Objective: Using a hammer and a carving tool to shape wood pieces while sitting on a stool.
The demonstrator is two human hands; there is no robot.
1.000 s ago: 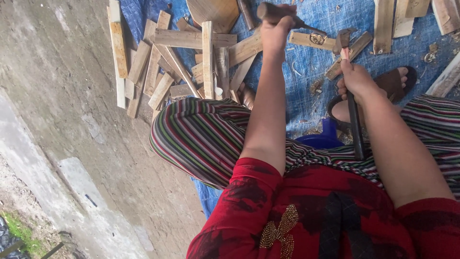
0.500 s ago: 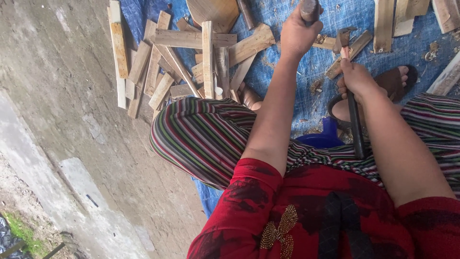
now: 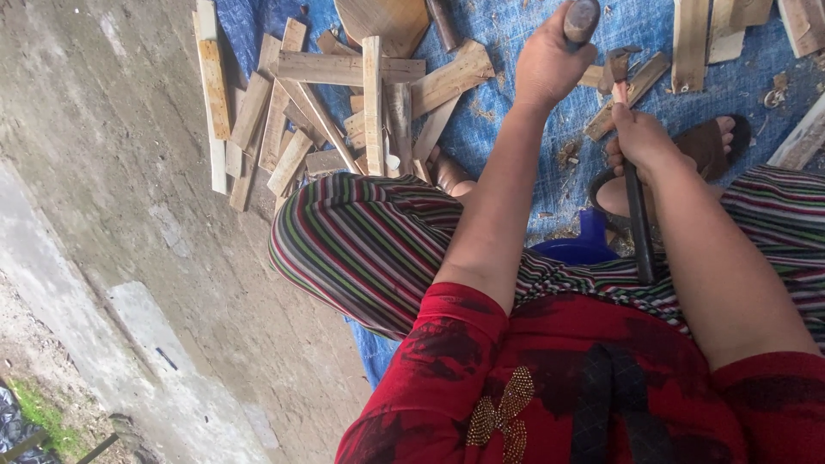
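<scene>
Blue tarp (image 3: 516,120) on concrete floor (image 3: 112,198).

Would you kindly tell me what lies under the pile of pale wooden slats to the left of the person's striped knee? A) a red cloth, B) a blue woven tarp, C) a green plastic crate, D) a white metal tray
B: the pile of pale wooden slats rests mostly on the blue woven tarp, whose edge meets the grey concrete floor.

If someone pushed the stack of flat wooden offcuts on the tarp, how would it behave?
The wooden offcuts look stiff and probably light, being thin flat slats. They lie loosely criss-crossed, so a push would likely scatter them rather than move the pile whole. Flat faces suggest sliding on the blue tarp, not rolling.
</scene>
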